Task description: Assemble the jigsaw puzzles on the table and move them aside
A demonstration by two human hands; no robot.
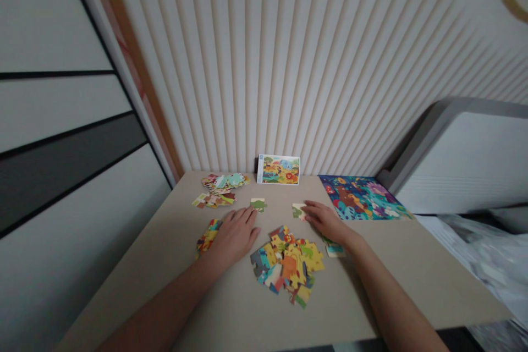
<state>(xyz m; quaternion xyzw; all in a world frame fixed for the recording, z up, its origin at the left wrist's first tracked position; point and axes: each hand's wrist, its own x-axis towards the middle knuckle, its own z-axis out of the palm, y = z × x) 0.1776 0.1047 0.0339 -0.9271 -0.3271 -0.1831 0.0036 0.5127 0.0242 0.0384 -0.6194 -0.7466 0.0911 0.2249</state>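
Head view looks down across a beige tabletop (429, 280) set against a ribbed cream wall panel (289, 66). A picture card (278, 169) stands propped against that wall at the table's back edge, showing a bright cartoon scene with animals; a small blue mark in its top left corner is too small to read, and no writing is legible. The left hand (235, 236) lies flat and open, holding nothing, its outer edge touching a small stack of colourful jigsaw pieces (208, 236) and its fingertips just beside a green-and-cream piece (258, 205). The right hand (328, 221) is open too, fingers extended, their tips resting on a cream-and-green piece (298, 210) without pinching it. Between the hands lies a loose heap of yellow, orange and blue pieces (286, 264). Farther back on the left sits a jumbled pile of pieces (225, 182), and a few more pieces (334, 247) lie just below the right hand. At the back right corner, an assembled puzzle (363, 198) in blue, green and purple lies flat.
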